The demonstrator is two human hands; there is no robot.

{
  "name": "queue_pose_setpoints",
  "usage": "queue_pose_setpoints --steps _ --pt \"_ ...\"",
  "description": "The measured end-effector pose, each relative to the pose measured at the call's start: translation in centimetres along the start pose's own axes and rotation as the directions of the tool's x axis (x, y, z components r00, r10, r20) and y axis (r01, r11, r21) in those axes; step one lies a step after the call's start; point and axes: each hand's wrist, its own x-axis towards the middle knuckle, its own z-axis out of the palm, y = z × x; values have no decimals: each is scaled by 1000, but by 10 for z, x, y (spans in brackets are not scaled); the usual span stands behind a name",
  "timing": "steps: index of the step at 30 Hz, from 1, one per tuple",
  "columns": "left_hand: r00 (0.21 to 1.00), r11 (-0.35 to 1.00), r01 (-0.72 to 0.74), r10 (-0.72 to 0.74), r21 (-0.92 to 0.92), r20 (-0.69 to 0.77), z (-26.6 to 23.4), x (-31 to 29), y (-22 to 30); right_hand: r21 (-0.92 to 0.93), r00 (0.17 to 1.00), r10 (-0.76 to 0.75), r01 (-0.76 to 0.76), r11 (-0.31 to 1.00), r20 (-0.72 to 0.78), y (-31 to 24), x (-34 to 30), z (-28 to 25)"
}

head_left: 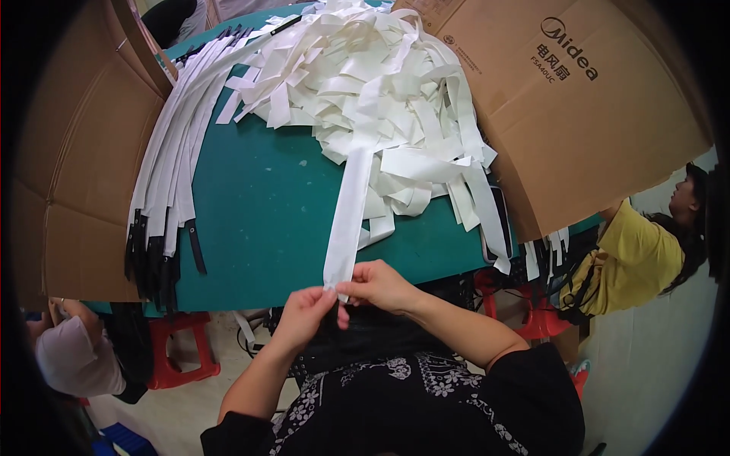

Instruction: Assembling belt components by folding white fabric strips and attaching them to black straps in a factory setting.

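Observation:
A long white fabric strip (347,216) runs from the heap toward me, its near end just past the table's front edge. My left hand (306,318) pinches that end at its left corner. My right hand (380,287) grips the same end from the right, thumb on top, the fingertips of both hands almost meeting. Something small and dark shows below the left fingertips, too small to name. Beyond the hands lies a big tangled heap of white strips (395,118). At the left, long white strips with black ends (163,167) lie side by side.
The green table (258,205) carries all this. A cardboard panel (585,114) stands at the right, another cardboard panel (84,152) at the left. A person in a yellow top (635,254) sits at the right, another person (76,349) at the left. A red stool (182,349) stands below.

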Motion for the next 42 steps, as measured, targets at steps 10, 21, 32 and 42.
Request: queue_pose_setpoints --steps 10,21,32,42 --pt "995 997 -78 78 8 -61 14 19 4 -20 990 -92 90 996 -106 -17 -4 -22" --pt "985 987 -163 162 -15 -53 29 31 12 43 995 -54 57 997 -84 -33 -5 -42" --pt "990 981 -56 30 -188 -136 28 5 -1 -35 1000 1 -1 999 10 -17 -10 -19" --pt "995 981 -92 86 -173 -41 0 -5 -9 -42 999 -40 39 998 -31 -16 -3 6"
